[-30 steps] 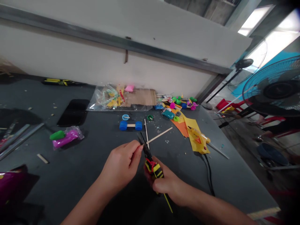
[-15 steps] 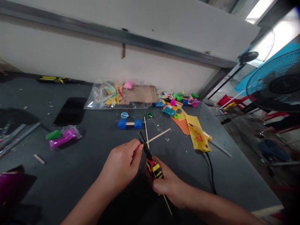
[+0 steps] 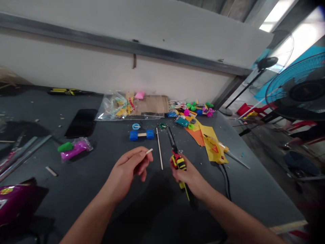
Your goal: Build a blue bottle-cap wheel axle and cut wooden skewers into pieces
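My left hand (image 3: 132, 169) pinches a short pale wooden stick (image 3: 149, 151) between thumb and fingertips, its end sticking out to the right. In my right hand (image 3: 186, 174) is a pair of long-nosed pliers (image 3: 180, 162) with black and yellow handles, jaws pointing away from me. Between the hands, a longer thin stick (image 3: 159, 149) lies on the dark table. Just beyond my left hand sit two blue wheels joined by a wooden axle (image 3: 141, 135). A light blue ring (image 3: 136, 126) and a green ring (image 3: 163, 125) lie behind them.
A yellow glue gun (image 3: 215, 149) with a black cord rests on coloured paper at right. A clear plastic bag (image 3: 106, 110), small colourful parts (image 3: 193, 106) and a dark phone (image 3: 81, 122) lie further back. A purple and green packet (image 3: 74, 149) is at left. A fan (image 3: 302, 89) stands off the table.
The pliers have moved right, away from my left hand. The long slanting stick between them no longer shows; a short stick now shows in my left fingers. The view has shifted slightly.
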A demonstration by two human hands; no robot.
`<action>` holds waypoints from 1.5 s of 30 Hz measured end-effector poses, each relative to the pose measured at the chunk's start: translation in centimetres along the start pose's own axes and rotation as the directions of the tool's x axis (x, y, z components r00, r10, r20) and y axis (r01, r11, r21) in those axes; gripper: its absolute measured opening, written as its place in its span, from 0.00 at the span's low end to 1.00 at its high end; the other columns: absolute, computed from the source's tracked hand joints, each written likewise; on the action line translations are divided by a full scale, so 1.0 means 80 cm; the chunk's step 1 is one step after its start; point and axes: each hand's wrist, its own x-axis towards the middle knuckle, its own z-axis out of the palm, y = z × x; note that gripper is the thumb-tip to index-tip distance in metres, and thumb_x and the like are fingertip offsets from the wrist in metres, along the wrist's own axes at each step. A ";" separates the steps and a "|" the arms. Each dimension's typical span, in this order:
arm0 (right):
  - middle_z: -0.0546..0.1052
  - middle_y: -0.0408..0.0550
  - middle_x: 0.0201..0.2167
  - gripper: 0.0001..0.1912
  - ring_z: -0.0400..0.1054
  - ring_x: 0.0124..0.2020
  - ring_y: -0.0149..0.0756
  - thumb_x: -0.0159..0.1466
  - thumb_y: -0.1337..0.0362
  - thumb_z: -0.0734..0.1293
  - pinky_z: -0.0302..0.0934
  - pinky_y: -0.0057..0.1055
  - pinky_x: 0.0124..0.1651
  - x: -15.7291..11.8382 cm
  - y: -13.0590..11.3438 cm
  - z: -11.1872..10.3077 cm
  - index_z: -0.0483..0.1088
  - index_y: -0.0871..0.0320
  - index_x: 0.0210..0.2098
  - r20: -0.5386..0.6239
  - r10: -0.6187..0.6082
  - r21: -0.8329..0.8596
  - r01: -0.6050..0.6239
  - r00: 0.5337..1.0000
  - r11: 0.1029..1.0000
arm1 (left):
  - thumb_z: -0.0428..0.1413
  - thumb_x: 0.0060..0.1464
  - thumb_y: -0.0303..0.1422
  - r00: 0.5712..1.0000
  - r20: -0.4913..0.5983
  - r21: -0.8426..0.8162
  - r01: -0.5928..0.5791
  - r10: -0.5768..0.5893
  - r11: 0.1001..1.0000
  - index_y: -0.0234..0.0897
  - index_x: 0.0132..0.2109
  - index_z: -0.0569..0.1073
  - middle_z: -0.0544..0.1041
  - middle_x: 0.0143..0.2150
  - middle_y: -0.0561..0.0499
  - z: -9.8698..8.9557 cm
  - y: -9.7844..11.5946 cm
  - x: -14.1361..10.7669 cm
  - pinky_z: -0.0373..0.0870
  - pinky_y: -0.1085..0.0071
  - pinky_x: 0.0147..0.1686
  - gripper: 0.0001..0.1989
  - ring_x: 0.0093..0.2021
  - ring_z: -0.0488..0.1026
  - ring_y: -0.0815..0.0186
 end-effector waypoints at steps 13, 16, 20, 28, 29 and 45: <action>0.68 0.63 0.44 0.28 0.60 0.49 0.55 0.57 0.51 0.63 0.55 0.44 0.46 0.053 0.031 -0.049 0.63 0.65 0.49 -0.329 -0.307 -0.938 -0.272 0.893 0.215 | 0.54 0.56 0.32 0.991 0.032 -0.254 -0.119 0.131 0.960 0.37 0.37 0.71 0.79 0.35 0.49 -0.017 0.005 -0.011 0.74 0.67 0.36 0.03 0.37 0.76 0.64; 0.67 0.64 0.48 0.28 0.59 0.51 0.58 0.58 0.52 0.63 0.53 0.49 0.48 0.050 0.025 -0.049 0.63 0.65 0.52 -0.266 -0.368 -0.962 -0.218 0.891 0.165 | 0.54 0.55 0.32 0.994 0.019 -0.350 -0.098 0.112 0.932 0.37 0.36 0.70 0.78 0.41 0.47 -0.021 0.005 -0.009 0.73 0.63 0.43 0.03 0.46 0.74 0.60; 0.70 0.56 0.49 0.19 0.60 0.53 0.49 0.61 0.59 0.62 0.52 0.46 0.53 0.033 -0.014 -0.038 0.66 0.58 0.50 -0.052 -0.539 -0.951 0.123 0.841 0.284 | 0.55 0.55 0.33 0.992 -0.120 -0.441 -0.089 0.040 0.893 0.38 0.36 0.71 0.75 0.47 0.49 -0.029 0.002 -0.003 0.73 0.65 0.44 0.04 0.44 0.74 0.65; 0.76 0.45 0.36 0.10 0.69 0.36 0.32 0.61 0.62 0.63 0.62 0.30 0.40 0.051 -0.082 0.032 0.72 0.55 0.40 0.167 -0.546 -0.487 0.550 0.821 0.678 | 0.64 0.41 0.31 0.986 -0.167 -0.261 -0.029 -0.016 0.965 0.33 0.32 0.74 0.72 0.25 0.57 -0.027 -0.024 0.019 0.74 0.70 0.36 0.09 0.25 0.69 0.75; 0.77 0.44 0.34 0.09 0.69 0.35 0.32 0.60 0.63 0.63 0.62 0.30 0.39 0.061 -0.081 0.037 0.73 0.56 0.38 0.175 -0.524 -0.451 0.541 0.833 0.710 | 0.65 0.40 0.31 0.985 -0.173 -0.260 -0.035 -0.011 0.965 0.33 0.30 0.74 0.71 0.25 0.57 -0.027 -0.028 0.022 0.73 0.69 0.36 0.09 0.25 0.69 0.75; 0.74 0.42 0.27 0.03 0.65 0.29 0.28 0.57 0.68 0.66 0.57 0.27 0.35 0.196 -0.093 0.049 0.73 0.59 0.30 0.415 -0.561 -0.508 0.694 0.716 0.510 | 0.59 0.47 0.35 0.762 -0.557 0.279 -0.203 0.330 0.939 0.36 0.38 0.76 0.75 0.34 0.51 -0.072 -0.057 0.070 0.71 0.66 0.39 0.11 0.32 0.71 0.67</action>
